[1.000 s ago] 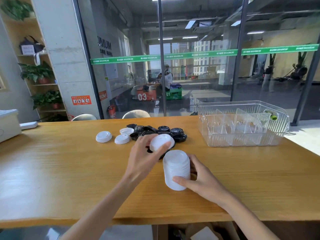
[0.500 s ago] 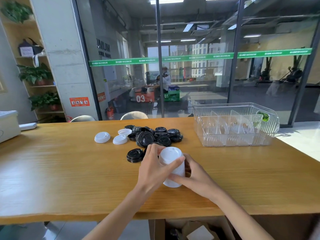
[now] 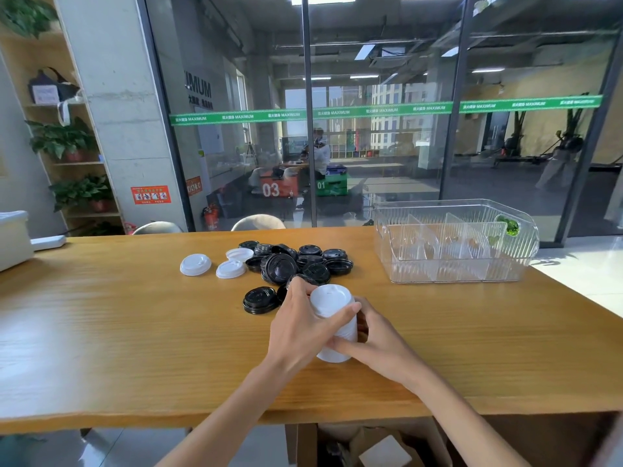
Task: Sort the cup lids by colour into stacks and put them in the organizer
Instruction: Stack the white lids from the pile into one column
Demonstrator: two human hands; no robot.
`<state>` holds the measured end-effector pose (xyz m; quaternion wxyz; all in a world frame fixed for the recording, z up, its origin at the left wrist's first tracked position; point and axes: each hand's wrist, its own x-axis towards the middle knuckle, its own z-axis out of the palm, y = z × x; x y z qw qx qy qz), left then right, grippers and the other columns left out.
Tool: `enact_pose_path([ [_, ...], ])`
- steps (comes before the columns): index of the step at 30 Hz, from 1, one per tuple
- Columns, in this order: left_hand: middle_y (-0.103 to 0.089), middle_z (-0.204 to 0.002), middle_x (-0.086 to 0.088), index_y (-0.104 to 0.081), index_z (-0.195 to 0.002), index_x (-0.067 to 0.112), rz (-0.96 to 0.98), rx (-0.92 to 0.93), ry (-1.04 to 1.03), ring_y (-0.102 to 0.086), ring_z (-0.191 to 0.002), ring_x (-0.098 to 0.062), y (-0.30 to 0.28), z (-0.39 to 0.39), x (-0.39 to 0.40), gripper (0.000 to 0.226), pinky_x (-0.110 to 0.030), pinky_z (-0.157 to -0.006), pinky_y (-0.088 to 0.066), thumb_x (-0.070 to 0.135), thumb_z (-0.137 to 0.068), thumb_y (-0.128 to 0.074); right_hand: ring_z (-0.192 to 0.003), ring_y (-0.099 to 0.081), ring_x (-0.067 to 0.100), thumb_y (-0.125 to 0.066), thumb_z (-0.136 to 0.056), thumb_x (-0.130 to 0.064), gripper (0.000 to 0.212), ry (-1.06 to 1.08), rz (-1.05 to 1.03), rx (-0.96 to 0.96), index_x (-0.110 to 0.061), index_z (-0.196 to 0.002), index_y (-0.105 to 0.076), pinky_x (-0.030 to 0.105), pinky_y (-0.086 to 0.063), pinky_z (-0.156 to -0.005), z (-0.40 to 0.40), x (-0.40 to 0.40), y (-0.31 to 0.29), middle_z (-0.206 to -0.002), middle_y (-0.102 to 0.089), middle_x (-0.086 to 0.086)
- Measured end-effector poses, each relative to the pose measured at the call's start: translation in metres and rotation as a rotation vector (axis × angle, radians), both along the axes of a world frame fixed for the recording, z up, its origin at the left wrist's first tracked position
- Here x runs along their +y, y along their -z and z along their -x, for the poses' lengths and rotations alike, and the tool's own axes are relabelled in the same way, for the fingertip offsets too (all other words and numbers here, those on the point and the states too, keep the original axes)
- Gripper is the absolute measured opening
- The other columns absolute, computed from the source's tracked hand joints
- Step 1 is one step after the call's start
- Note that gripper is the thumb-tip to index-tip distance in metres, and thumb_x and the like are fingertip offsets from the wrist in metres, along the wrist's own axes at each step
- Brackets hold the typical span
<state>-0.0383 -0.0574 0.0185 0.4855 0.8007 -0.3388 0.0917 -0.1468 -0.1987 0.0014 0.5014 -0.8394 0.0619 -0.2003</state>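
I am pressing the white stack [image 3: 335, 323] together on the counter [image 3: 135, 332]: my left hand [image 3: 303, 326], which just added a lid, is gripping its top, my right hand [image 3: 377, 343] its base. Three white lids [image 3: 195, 264] are waiting beyond my left hand.

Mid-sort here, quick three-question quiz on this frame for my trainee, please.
1. True or false: the clear organizer already holds lids.
2. How many white lids lie loose left of the black lid pile?
3. The white lid stack is held by: A) left hand only B) right hand only C) both hands.

Key: 1 false; 2 three; 3 C.
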Motion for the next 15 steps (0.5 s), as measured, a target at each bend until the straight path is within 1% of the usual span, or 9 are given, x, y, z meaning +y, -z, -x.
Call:
enact_pose_path([
  [3, -0.064, -0.106, 0.018, -0.047, -0.106, 0.033, 0.023, 0.033, 0.049, -0.063, -0.097, 0.002, 0.0009, -0.0018, 0.0005, 0.072, -0.037, -0.08, -0.058, 0.091, -0.071, -0.073, -0.116, -0.062, -0.01, -0.088, -0.079, -0.064, 0.068, 0.006, -0.003, -0.004, -0.052, -0.133, -0.049, 0.006, -0.05, -0.085, -0.0004, 0.0013, -0.0014, -0.125, -0.066, -0.031],
  [8, -0.068, -0.112, 0.017, -0.05, -0.112, 0.033, 0.056, 0.079, 0.128, -0.066, -0.102, -0.002, 0.0004, -0.0022, 0.0018, 0.066, -0.041, -0.087, -0.06, 0.082, -0.077, -0.077, -0.117, -0.063, -0.008, -0.087, -0.079, -0.065, 0.07, -0.005, -0.005, -0.012, -0.05, -0.135, -0.048, 0.009, -0.052, -0.086, 0.0005, 0.0006, -0.0011, -0.127, -0.066, -0.032],
  [12, -0.069, -0.113, 0.016, -0.049, -0.115, 0.035, 0.044, 0.124, 0.187, -0.068, -0.101, -0.003, -0.0014, -0.0015, 0.0055, 0.064, -0.041, -0.089, -0.06, 0.08, -0.078, -0.076, -0.118, -0.066, -0.003, -0.086, -0.079, -0.069, 0.069, -0.006, -0.001, -0.011, -0.051, -0.135, -0.049, 0.019, -0.057, -0.09, -0.0008, -0.0005, 0.0005, -0.128, -0.068, -0.027],
  [15, -0.068, -0.115, 0.015, -0.047, -0.117, 0.033, 0.048, 0.149, 0.239, -0.068, -0.104, -0.003, -0.0022, -0.0017, 0.0062, 0.065, -0.041, -0.091, -0.06, 0.079, -0.081, -0.076, -0.119, -0.066, -0.001, -0.086, -0.08, -0.067, 0.07, -0.02, 0.003, -0.015, -0.049, -0.137, -0.048, 0.025, -0.058, -0.093, -0.002, -0.0025, 0.0029, -0.129, -0.068, -0.025],
])
